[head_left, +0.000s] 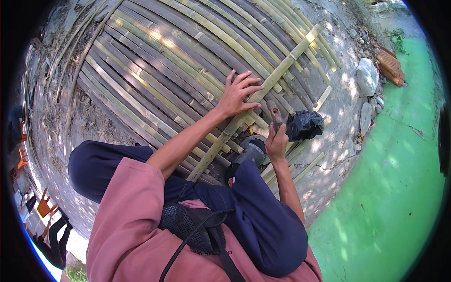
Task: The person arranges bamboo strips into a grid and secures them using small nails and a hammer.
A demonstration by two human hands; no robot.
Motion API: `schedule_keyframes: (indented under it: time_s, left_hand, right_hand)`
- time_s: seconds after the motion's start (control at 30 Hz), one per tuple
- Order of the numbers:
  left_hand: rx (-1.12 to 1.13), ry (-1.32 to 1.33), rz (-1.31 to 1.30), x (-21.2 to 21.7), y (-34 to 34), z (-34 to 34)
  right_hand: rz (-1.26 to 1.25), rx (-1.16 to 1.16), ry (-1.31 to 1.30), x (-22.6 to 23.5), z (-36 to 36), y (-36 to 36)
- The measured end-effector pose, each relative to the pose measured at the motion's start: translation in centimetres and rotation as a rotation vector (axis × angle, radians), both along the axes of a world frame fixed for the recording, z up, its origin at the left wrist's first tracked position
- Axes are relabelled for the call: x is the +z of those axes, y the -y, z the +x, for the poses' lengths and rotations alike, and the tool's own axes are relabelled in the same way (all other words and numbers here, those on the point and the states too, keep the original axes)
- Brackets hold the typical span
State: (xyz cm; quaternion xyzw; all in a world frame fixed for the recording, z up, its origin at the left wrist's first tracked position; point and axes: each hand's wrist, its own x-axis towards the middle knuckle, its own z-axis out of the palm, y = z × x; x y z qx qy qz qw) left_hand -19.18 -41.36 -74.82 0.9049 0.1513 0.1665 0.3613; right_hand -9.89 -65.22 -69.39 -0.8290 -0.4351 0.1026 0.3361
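Note:
My left hand (237, 96) lies spread on the bamboo, its thumb side against a split-bamboo crosspiece (286, 63). The fingers are apart, and I see nothing held in them. That crosspiece runs diagonally over a row of long bamboo slats (174, 56) on the ground. Just right of it, my right hand (276, 141) is closed round the handle of a hammer (275, 113). The hammer's worn metal head is raised close to the crosspiece, beside my left thumb. My foot in a dark grey shoe (251, 151) rests near the slat ends, below the hammer.
A crumpled black plastic bag (305, 126) sits right of the hammer. Beyond the slat ends lie a pale rock (368, 76) and a brown broken block (390, 65). Green water or a green surface (380, 188) borders the right side. Orange chairs (45, 205) stand far left, near another person (56, 242).

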Motion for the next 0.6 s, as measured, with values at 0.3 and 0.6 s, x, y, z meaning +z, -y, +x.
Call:
schedule_keyframes:
  time_s: [0.3,0.6]
  left_hand:
    - [0.089,0.090,-0.175,-0.5,0.6,1.2]
    - [0.102,0.108,-0.167,-0.5,0.6,1.3]
  right_hand:
    - [-0.087,0.016,-0.027,-1.4,-0.5,-0.5]
    - [-0.017,0.007,-0.014,-1.0,-0.7,-0.7]
